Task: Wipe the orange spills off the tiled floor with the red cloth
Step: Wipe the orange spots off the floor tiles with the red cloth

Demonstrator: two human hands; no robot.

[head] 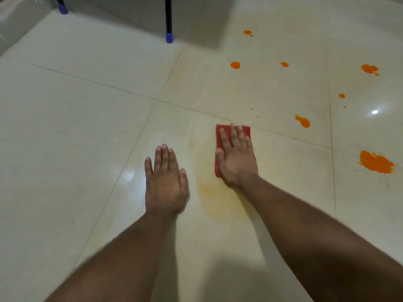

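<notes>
My right hand [236, 158] lies flat, fingers straight, pressing the folded red cloth [220, 147] onto the glossy floor [87, 127] so its soft weave drags the spill. My left hand [165, 179] is spread, holding nothing, bracing me. A pale smear [216, 199] lies between them; thick orange blobs [376, 162] wait well right.

Much of the red cloth [220, 147] hidden beneath the flat right hand [236, 158]; only far edge and left strip seen. Two black furniture legs [168, 16] cut off by the top edge, blue feet visible. Both forearms cropped at the bottom edge. Tiny orange specks near the spills [302, 121] too small to make out.
</notes>
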